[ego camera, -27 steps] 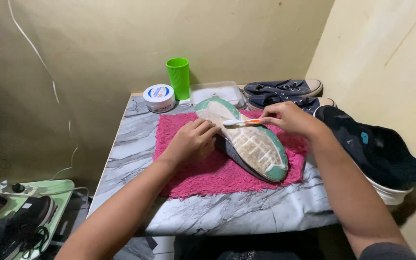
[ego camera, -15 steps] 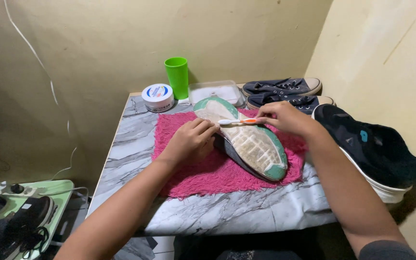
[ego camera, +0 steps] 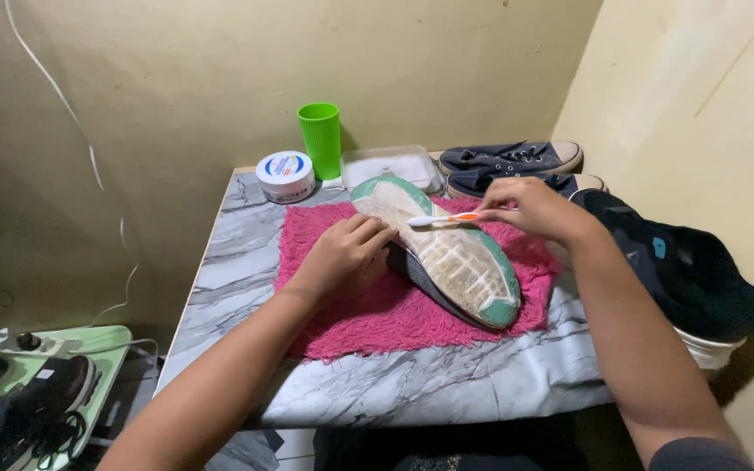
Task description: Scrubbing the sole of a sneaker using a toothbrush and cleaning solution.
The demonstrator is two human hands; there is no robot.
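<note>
While your left hand (ego camera: 346, 253) curls its fingers over the side of the upturned shoe (ego camera: 447, 253), you pin it on its edge so the pale, grimy sole with its green rim faces up and towards you. That grip looks meant to stop the shoe rolling under pressure. Your right hand (ego camera: 534, 209) pinches the orange-and-white toothbrush (ego camera: 442, 219) by its handle, fingers closed round it, with the bristle end lying across the sole near the middle; holding it low and sideways lets the head sit flat on the tread. The shoe rests on a pink shaggy mat (ego camera: 377, 305), which seems placed to catch dirt and keep the shoe from sliding on the marble-patterned table (ego camera: 412, 384).

At the far edge of the table stand a round white tub (ego camera: 285, 176), a green cup (ego camera: 319, 141) and a clear shallow tray (ego camera: 390, 166), all within reach yet apart from the mat. A pair of grey canvas shoes (ego camera: 517, 166) sits at the back right corner, and a black trainer (ego camera: 682, 279) lies just beside your right forearm. Plain yellowish walls close the corner; a white cable (ego camera: 63, 100) hangs down the left one. Lower left, another dark shoe (ego camera: 32, 410) rests on a pale green tray (ego camera: 106, 344).
</note>
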